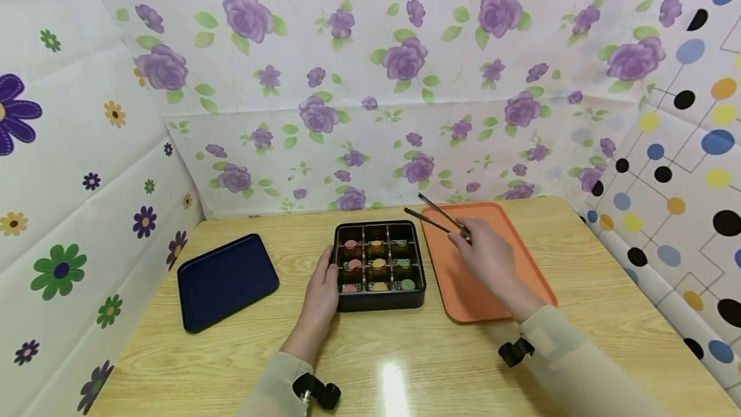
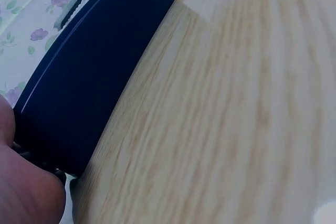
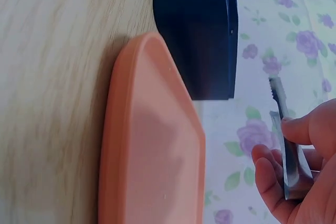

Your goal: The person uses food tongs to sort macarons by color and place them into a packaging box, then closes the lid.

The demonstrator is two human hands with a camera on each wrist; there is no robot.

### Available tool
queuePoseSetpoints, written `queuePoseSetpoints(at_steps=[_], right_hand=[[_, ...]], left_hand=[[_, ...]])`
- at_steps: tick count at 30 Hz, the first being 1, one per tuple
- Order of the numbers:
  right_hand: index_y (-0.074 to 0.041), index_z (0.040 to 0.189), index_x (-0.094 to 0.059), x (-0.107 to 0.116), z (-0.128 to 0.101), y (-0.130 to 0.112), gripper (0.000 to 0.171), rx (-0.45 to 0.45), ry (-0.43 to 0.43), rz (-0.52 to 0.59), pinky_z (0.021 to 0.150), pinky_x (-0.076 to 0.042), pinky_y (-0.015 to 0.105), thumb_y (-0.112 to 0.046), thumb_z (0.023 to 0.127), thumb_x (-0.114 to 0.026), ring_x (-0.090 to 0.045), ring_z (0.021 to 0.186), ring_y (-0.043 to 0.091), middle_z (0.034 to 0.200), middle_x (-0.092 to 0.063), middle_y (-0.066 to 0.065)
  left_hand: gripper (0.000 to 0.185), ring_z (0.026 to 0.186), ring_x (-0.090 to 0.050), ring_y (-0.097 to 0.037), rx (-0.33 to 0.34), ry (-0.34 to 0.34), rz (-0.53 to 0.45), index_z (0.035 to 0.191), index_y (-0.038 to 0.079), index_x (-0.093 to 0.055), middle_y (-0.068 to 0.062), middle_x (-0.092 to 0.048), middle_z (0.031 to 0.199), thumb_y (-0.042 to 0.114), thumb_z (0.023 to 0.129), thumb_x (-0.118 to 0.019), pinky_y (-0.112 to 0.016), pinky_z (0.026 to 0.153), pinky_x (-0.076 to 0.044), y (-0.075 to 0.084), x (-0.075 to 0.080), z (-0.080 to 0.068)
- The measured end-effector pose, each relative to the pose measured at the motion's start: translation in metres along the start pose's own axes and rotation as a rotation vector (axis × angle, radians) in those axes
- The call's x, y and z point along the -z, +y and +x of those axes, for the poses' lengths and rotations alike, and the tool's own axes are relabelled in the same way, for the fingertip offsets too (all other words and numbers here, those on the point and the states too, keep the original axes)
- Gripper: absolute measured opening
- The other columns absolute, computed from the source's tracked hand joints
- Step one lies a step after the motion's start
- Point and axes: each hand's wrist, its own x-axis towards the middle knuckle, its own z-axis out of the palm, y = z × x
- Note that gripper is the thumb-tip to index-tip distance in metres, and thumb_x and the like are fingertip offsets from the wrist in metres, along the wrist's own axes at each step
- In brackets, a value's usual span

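A dark box (image 1: pixel 380 259) split into nine compartments sits near the middle of a wooden table (image 1: pixel 405 365), and each cell that can be read holds a small round piece: pinkish ones down the left column, yellowish ones in the middle, greenish ones on the right, though the far row is too dim to be sure of. The left hand (image 1: pixel 321 291) rests against the box's left wall with its fingers laid along the side; from the left wrist view only the edge of the palm and the box's dark wall (image 2: pixel 89 77) show, so whether the fingers curl round the rim or just press on it cannot be told. The right hand (image 1: pixel 486 253) hovers above an orange tray (image 1: pixel 463 288) that lies just right of the box, touching or nearly touching it. This hand pinches a pair of metal tongs (image 1: pixel 440 216) between thumb and fingers (image 3: pixel 294 129), the two arms slightly spread and their tips pointing up-left, over the tray's far left corner and beside the box's far right corner. A dark blue tray (image 1: pixel 226 280) lies well apart to the left. Flowered cloth (image 1: pixel 370 82) hangs behind the table.
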Motion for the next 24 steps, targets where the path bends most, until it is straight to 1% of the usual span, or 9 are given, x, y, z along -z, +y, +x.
queuePoseSetpoints(at_steps=[3,6,10,13,17,22,24], right_hand=[[-0.003,0.153,-0.064,0.005,-0.003,0.009,0.047,0.005,0.014,-0.001,0.061,-0.053,0.042,-0.031,0.115,-0.066,-0.07,0.089,0.03,0.123,-0.067,0.02],[-0.002,0.153,-0.063,0.012,-0.007,0.018,0.047,0.005,0.028,0.011,0.059,-0.051,0.042,-0.028,0.115,-0.065,-0.069,0.088,0.031,0.127,-0.066,0.022],[0.001,0.152,-0.063,0.019,-0.013,0.032,0.046,0.007,0.048,-0.006,0.06,-0.054,0.043,-0.026,0.115,-0.066,-0.07,0.089,0.034,0.125,-0.066,0.025],[0.003,0.151,-0.062,0.024,-0.016,0.043,0.046,0.0,0.053,-0.03,0.06,-0.055,0.043,-0.026,0.115,-0.064,-0.07,0.089,0.035,0.121,-0.065,0.025],[0.005,0.153,-0.06,0.03,-0.02,0.058,0.049,-0.024,0.05,-0.032,0.061,-0.053,0.044,-0.028,0.116,-0.062,-0.069,0.089,0.035,0.119,-0.064,0.026],[0.009,0.15,-0.061,0.039,-0.028,0.079,0.05,-0.053,0.061,-0.056,0.061,-0.052,0.045,-0.029,0.117,-0.06,-0.066,0.084,0.032,0.115,-0.065,0.027],[0.01,0.149,-0.06,0.042,-0.03,0.088,0.051,-0.064,0.063,-0.071,0.061,-0.051,0.046,-0.029,0.117,-0.059,-0.065,0.083,0.033,0.114,-0.064,0.027]], left_hand=[[0.057,0.166,-0.019,-0.04,0.007,-0.007,-0.001,0.179,0.019,-0.021,-0.011,-0.018,0.183,0.024,0.123,-0.031,-0.066,0.127,-0.031,0.001,0.001,-0.002],[0.057,0.166,-0.02,-0.039,0.012,-0.016,-0.007,0.179,0.021,-0.021,-0.009,-0.018,0.183,0.024,0.123,-0.031,-0.066,0.124,-0.036,0.001,0.001,-0.002],[0.057,0.166,-0.022,-0.039,0.012,-0.017,-0.006,0.179,0.023,-0.021,-0.008,-0.018,0.183,0.024,0.123,-0.031,-0.065,0.121,-0.04,0.002,0.002,-0.003],[0.057,0.166,-0.021,-0.04,0.015,-0.014,0.005,0.179,0.021,-0.02,-0.01,-0.018,0.183,0.023,0.123,-0.031,-0.066,0.122,-0.039,0.001,0.004,-0.004],[0.057,0.166,-0.019,-0.04,0.02,-0.009,0.032,0.179,0.02,-0.019,-0.011,-0.017,0.183,0.023,0.123,-0.031,-0.065,0.124,-0.035,0.0,0.006,-0.007],[0.057,0.166,-0.019,-0.041,0.009,-0.011,0.057,0.179,0.02,-0.02,-0.012,-0.016,0.183,0.023,0.123,-0.032,-0.064,0.121,-0.035,0.001,0.009,-0.012],[0.057,0.166,-0.018,-0.04,0.008,-0.012,0.052,0.179,0.021,-0.02,-0.011,-0.016,0.184,0.023,0.123,-0.032,-0.064,0.123,-0.034,0.001,0.01,-0.013]])
